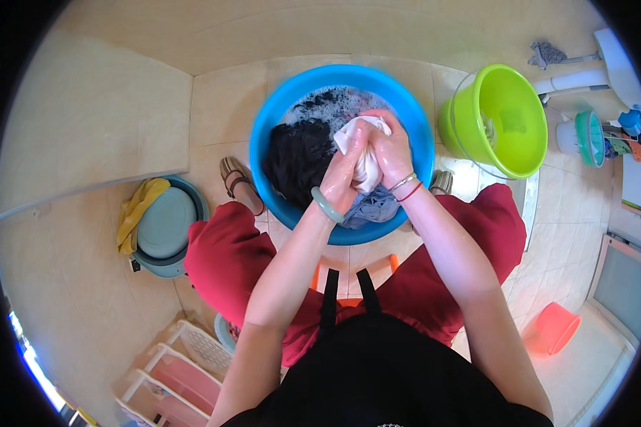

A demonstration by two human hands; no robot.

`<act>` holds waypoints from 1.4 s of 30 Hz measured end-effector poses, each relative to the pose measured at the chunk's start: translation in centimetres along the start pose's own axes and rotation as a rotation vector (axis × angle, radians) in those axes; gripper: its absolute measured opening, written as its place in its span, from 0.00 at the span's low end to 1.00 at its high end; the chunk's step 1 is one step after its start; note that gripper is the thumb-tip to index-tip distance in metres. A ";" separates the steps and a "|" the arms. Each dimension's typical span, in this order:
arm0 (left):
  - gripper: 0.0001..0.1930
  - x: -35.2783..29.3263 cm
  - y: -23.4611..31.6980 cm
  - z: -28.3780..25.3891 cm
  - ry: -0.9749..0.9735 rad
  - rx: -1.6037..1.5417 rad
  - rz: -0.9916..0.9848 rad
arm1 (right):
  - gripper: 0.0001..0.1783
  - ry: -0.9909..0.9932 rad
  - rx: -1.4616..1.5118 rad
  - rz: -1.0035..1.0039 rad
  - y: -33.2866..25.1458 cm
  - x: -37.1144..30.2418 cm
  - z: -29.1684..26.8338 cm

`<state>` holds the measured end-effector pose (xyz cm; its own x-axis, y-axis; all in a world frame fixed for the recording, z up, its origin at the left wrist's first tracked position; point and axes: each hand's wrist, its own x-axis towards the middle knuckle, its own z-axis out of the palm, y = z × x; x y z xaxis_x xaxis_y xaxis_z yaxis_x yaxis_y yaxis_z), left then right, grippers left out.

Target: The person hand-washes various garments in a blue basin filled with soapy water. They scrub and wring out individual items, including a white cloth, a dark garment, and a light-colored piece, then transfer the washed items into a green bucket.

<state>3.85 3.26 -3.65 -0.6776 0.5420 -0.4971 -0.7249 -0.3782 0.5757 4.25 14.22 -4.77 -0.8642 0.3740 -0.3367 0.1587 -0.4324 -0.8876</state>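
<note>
At the far left, a teal basin (165, 229) sits on the tiled floor (221, 99) with a yellow cloth (134, 213) draped over its left rim. Below it, near the lower edge, stands a white rack with pink trays (181, 377). A sandalled foot (236, 181) rests just beside the left wall of the blue basin (271, 114), which stands on the floor between the person's knees in red trousers (224, 249). Inside, a dark garment (299, 153) fills the left half in sudsy water, and a blue-grey garment (369, 208) lies against the near rim. The left hand (345, 178), with a green bangle (325, 206) at the wrist, and the right hand (392, 151) are both clenched tight on a white cloth (367, 167), held above the basin's middle, hands touching. To the right stands a lime-green bucket (509, 121), well apart; a small orange-pink tub (555, 327) lies at the lower right.
</note>
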 end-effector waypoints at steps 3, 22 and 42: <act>0.31 -1.6 1.9 1.0 -0.155 0.131 -0.155 | 0.19 -0.062 -0.415 -0.146 -1.6 -0.5 0.5; 0.17 0.9 5.5 1.1 -0.511 -0.259 -0.596 | 0.20 -0.682 0.124 0.111 -7.0 2.1 -0.1; 0.11 0.9 4.1 2.7 -0.143 0.907 0.188 | 0.15 -0.436 -0.332 -0.143 -7.4 2.0 3.1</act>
<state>0.58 4.26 0.00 -0.7083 0.6413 -0.2949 -0.1910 0.2281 0.9547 -0.10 15.60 2.11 -0.9942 0.0059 -0.1077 0.1067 -0.0953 -0.9897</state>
